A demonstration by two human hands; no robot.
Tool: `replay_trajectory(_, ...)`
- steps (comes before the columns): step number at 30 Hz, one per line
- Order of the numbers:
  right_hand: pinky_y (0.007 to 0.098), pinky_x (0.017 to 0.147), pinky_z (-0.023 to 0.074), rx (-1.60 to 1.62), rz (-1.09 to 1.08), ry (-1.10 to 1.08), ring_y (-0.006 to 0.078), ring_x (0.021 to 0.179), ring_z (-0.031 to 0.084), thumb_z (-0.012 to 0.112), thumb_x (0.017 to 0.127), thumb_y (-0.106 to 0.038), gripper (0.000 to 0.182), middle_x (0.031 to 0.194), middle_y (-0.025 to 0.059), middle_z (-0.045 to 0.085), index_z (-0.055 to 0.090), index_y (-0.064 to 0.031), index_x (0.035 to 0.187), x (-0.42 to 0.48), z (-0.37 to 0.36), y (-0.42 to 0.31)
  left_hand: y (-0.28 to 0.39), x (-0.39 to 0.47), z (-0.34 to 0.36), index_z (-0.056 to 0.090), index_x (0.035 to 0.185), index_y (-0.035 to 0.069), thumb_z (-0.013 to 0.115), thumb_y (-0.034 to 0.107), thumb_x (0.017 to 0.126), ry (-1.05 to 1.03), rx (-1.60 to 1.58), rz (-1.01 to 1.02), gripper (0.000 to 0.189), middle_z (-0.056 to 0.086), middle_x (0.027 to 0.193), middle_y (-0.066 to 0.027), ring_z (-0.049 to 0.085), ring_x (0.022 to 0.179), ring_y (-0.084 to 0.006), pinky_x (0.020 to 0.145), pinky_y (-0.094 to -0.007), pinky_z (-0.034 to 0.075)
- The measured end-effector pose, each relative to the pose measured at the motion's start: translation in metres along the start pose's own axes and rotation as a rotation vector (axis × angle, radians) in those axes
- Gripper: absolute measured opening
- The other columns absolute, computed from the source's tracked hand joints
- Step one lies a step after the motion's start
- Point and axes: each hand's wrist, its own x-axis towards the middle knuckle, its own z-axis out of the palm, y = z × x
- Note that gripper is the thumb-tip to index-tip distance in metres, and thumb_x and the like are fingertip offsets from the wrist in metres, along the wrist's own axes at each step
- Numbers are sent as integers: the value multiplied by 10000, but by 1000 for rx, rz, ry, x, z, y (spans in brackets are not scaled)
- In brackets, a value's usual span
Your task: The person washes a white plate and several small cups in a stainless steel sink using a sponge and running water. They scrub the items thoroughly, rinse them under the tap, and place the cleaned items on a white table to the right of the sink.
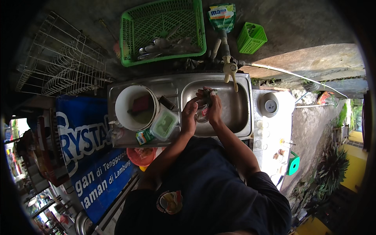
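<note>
Both my hands meet above the left part of the steel sink basin (235, 119). Between them is a clear drinking glass (202, 117) with a red printed mark, its rounded end towards me. My left hand (189, 116) is around the glass's left side, thumb near me and fingers reaching beyond it. My right hand (216, 108) holds a dark scrubbing pad (210, 95) with white foam against the glass's far end; the fingers partly hide both. Over the basin's far edge hangs a cream plastic tap (230, 69), with no water visible from it.
On the drainboard stand a white bucket (135, 107), a tub of green liquid (165, 124) and a green detergent pouch (144, 137). A green basket (163, 60) of cutlery lies beyond the sink. Upturned bowls (270, 105) and glasses (261, 133) stand on the right counter. A wire dish rack (63, 63) is far left.
</note>
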Motion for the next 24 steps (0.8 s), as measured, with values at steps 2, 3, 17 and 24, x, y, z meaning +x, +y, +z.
replay_trajectory(2, 340, 997, 498, -150, -47, -3, 216, 1116, 661, 380, 1102, -261, 424, 1231, 154, 691, 559, 25, 1359, -11, -4, 12, 2, 1, -6, 647, 1264, -7, 604, 412, 1035, 98, -23, -34, 479, 680, 1152, -98, 624, 1077, -168, 961, -316, 485)
replay_trajectory(3, 332, 994, 497, -226, -75, -13, 207, 1114, 657, 390, 1101, -260, 418, 1228, 148, 689, 556, 23, 1360, -16, -5, 15, 4, 6, -10, 660, 1240, -13, 596, 424, 1038, 147, -38, -41, 486, 687, 1136, -97, 632, 1064, -166, 946, -315, 494)
replay_trajectory(17, 382, 1020, 468, -276, -285, 206, 245, 1162, 609, 480, 1019, -70, 336, 1347, 203, 605, 471, -15, 1350, -31, 6, 13, -13, 6, 23, 510, 1325, -9, 790, 364, 889, 273, 701, 370, 638, 518, 1244, -149, 508, 1204, -260, 1051, -383, 396)
replay_trajectory(24, 427, 1103, 434, -251, -303, 16, 354, 1330, 565, 474, 874, -7, 392, 1414, 238, 587, 526, 10, 1262, -12, 21, -20, -6, 11, 9, 567, 1327, 40, 677, 353, 978, 15, 84, 96, 482, 596, 1253, -89, 585, 1166, -197, 1004, -350, 482)
